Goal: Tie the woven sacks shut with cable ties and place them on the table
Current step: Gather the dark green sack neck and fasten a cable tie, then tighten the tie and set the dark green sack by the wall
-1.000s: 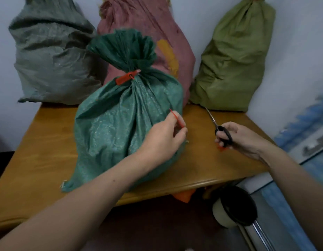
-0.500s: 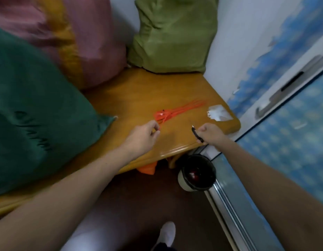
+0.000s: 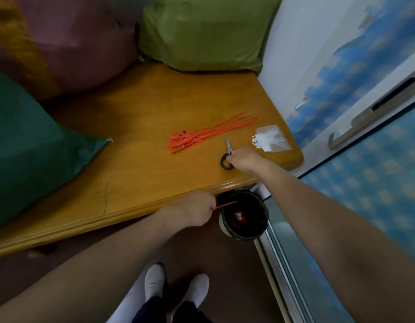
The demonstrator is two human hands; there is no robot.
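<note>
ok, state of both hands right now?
Left hand: pinching a red cable-tie strip above the bin.
Right hand: gripping the scissors on the table.

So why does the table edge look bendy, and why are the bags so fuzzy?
Head view: the wide lens curves the table edge; the dark green bag and pink bag sit at the frame's edge and look soft, while the orange ties mid-frame look sharper.

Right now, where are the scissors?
In the head view the scissors are on the wooden table near its front right corner, their handle held by the right hand, between the orange cable ties and the clear bag of white ties.
</note>
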